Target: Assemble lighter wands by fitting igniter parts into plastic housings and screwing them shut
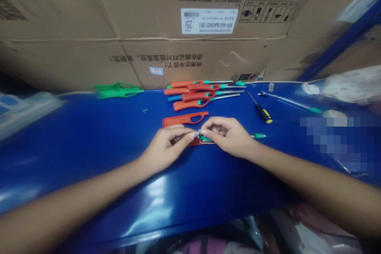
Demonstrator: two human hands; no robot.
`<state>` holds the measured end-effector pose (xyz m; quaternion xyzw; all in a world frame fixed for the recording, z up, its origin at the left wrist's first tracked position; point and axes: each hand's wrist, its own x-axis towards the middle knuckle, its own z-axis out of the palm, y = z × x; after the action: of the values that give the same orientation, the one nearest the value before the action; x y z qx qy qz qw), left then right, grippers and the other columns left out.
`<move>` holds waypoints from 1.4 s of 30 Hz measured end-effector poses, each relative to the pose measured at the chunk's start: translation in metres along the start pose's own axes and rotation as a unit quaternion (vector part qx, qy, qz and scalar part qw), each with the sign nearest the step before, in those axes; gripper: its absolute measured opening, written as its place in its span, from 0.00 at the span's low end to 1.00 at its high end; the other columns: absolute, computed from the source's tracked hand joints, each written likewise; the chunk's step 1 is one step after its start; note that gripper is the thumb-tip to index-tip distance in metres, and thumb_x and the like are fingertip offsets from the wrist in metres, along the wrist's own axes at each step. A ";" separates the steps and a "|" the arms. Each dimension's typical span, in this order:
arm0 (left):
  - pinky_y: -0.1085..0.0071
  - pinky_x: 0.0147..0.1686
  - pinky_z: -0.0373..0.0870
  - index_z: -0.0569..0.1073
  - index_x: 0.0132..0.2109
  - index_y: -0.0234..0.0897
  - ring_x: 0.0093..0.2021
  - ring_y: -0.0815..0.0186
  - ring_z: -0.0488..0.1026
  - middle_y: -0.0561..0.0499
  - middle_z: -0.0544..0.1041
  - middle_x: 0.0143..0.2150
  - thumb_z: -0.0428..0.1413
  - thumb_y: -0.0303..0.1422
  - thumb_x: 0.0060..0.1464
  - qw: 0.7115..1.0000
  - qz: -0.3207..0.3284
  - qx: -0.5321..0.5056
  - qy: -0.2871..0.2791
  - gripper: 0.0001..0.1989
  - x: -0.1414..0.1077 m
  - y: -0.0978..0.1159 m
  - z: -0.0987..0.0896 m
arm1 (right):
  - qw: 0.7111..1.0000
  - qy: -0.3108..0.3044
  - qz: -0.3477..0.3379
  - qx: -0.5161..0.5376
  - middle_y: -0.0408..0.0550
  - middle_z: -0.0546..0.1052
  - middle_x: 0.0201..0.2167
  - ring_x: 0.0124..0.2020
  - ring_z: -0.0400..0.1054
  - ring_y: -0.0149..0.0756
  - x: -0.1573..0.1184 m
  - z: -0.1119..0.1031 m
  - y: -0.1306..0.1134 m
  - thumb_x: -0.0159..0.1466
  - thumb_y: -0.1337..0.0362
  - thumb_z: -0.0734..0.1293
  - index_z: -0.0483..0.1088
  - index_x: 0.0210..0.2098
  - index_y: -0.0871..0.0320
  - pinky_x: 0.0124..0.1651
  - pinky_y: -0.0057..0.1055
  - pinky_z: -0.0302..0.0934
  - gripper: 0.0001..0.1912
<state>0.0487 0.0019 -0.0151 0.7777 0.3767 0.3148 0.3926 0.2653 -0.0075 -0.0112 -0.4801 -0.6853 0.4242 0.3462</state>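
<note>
Both of my hands meet over the middle of the table. My left hand (pixel 169 143) is closed in a pinch on a small dark lighter part (pixel 178 138) with a pale end; most of it is covered by the fingers. Thumb and finger of my right hand (pixel 229 135) pinch at that pale end (pixel 198 133), where a thin white wire or tube (pixel 205 142) loops below. Under the hands lies a red-orange lighter half-shell (pixel 195 142) with a green piece (pixel 206 139) in it. A metal tube's green tip (pixel 258 136) sticks out past my right hand. Behind is another orange half-shell (pixel 186 119).
Several long-necked lighters (pixel 196 95) are piled at the back. A green shell (pixel 119 90) lies left of them. To the right are a yellow-black screwdriver (pixel 263 113) and a metal lighter tube (pixel 288 101). A cardboard box (pixel 143 16) walls off the blue table's (pixel 119 127) back.
</note>
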 end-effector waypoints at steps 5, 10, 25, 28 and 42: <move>0.73 0.31 0.63 0.82 0.41 0.33 0.30 0.67 0.71 0.49 0.79 0.32 0.56 0.38 0.64 1.000 0.002 -0.005 0.000 0.14 -0.001 0.000 0.001 | 1.000 -0.001 -0.012 -0.006 0.39 0.66 0.20 0.21 0.55 0.26 0.000 0.000 0.001 0.63 0.59 0.68 0.73 0.32 0.60 0.25 0.25 0.50 0.09; 0.74 0.29 0.62 0.82 0.41 0.34 0.28 0.69 0.69 0.51 0.76 0.30 0.56 0.37 0.64 1.000 0.012 0.002 -0.001 0.13 -0.002 -0.001 0.002 | 0.999 0.012 -0.043 -0.018 0.39 0.66 0.20 0.21 0.54 0.25 -0.002 0.002 0.000 0.63 0.62 0.67 0.73 0.31 0.60 0.24 0.25 0.50 0.08; 0.75 0.30 0.64 0.82 0.40 0.34 0.30 0.69 0.71 0.51 0.78 0.31 0.55 0.35 0.65 0.999 0.034 0.002 -0.002 0.12 -0.001 0.000 0.003 | 0.993 0.026 -0.085 -0.074 0.37 0.64 0.17 0.18 0.51 0.24 -0.004 0.001 -0.003 0.64 0.64 0.66 0.75 0.31 0.61 0.22 0.25 0.47 0.08; 0.75 0.31 0.67 0.82 0.42 0.35 0.31 0.69 0.73 0.50 0.80 0.34 0.56 0.34 0.64 0.999 0.041 0.009 0.021 0.10 -0.003 0.000 0.003 | 0.984 0.019 -0.123 -0.129 0.40 0.69 0.21 0.19 0.54 0.24 -0.003 -0.005 -0.004 0.64 0.65 0.66 0.75 0.32 0.61 0.23 0.25 0.50 0.08; 0.70 0.38 0.71 0.79 0.39 0.37 0.37 0.65 0.75 0.49 0.78 0.37 0.60 0.34 0.61 0.980 0.117 0.157 0.031 0.05 -0.001 -0.009 -0.005 | 0.905 -0.098 -0.191 -0.367 0.49 0.74 0.48 0.40 0.72 0.35 0.001 -0.030 0.003 0.69 0.54 0.65 0.75 0.50 0.55 0.38 0.30 0.64 0.15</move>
<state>0.0413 0.0070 -0.0207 0.8581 0.3397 0.3199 0.2142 0.2925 0.0010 -0.0024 -0.3894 -0.9014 0.1135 0.1512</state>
